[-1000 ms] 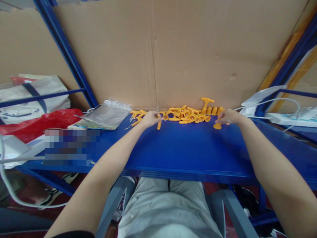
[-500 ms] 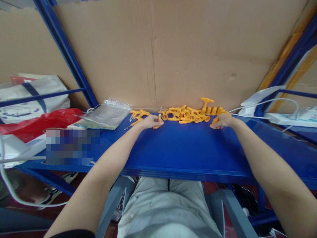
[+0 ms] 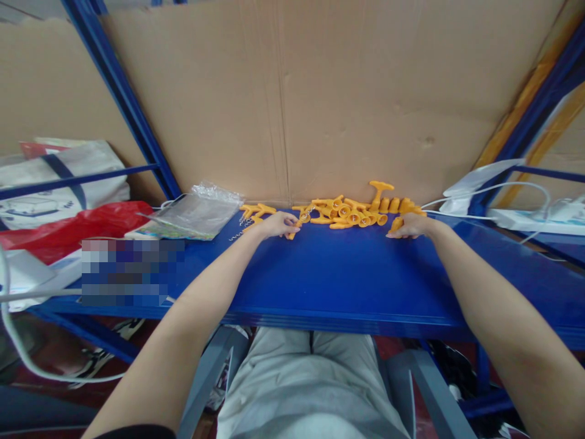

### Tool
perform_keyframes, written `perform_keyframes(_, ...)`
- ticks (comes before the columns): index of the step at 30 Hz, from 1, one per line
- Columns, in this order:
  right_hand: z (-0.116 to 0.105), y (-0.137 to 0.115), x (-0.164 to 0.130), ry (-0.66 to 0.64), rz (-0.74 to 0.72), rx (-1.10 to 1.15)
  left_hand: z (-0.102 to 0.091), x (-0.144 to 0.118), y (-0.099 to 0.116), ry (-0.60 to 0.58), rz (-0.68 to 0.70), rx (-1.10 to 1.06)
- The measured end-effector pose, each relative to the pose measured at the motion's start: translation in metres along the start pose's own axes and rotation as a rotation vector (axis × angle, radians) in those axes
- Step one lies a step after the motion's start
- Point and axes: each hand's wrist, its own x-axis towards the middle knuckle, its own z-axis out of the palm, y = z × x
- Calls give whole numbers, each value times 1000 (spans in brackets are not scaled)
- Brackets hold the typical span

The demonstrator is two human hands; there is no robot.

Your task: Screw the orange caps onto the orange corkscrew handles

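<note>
My left hand (image 3: 280, 225) is closed on the yellow handle of a corkscrew (image 3: 297, 224), its metal spiral slanting up and to the right. Left of that hand lie several yellow corkscrews (image 3: 256, 209) with bare spirals. My right hand (image 3: 408, 225) is closed on a small yellow sleeve (image 3: 397, 224), partly hidden by the fingers. A pile of yellow T-handled pieces (image 3: 347, 213) with round hollow ends lies between my hands. Behind the right hand, several yellow sleeves (image 3: 395, 205) stand in a row beside an upright T-handled piece (image 3: 381, 192).
The blue table (image 3: 338, 274) ends at a cardboard wall (image 3: 320, 97). On the left are a clear plastic bag (image 3: 201, 213), a red bag (image 3: 91, 222) and a canvas bag (image 3: 59, 177). White cables (image 3: 503, 186) and a power strip (image 3: 539, 219) lie at the right.
The corkscrew in my left hand has tilted from upright to leaning right, its spiral now pointing toward the pile. My right hand has barely moved.
</note>
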Motion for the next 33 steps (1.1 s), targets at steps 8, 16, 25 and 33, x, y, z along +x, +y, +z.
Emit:
perform_keyframes(8, -6, -27, -4, 444, -182, -245, 2, 1, 9, 85, 101, 63)
perform_keyframes(16, 23, -68, -15, 569, -681, -74, 11, -6, 29, 256, 255, 308)
perform_keyframes(25, 38, -78, -16, 573, -797, -44, 13, -9, 32, 281, 273, 295)
perform_keyframes(33, 40, -77, -15, 563, -791, -17, 12, -8, 31, 320, 273, 336)
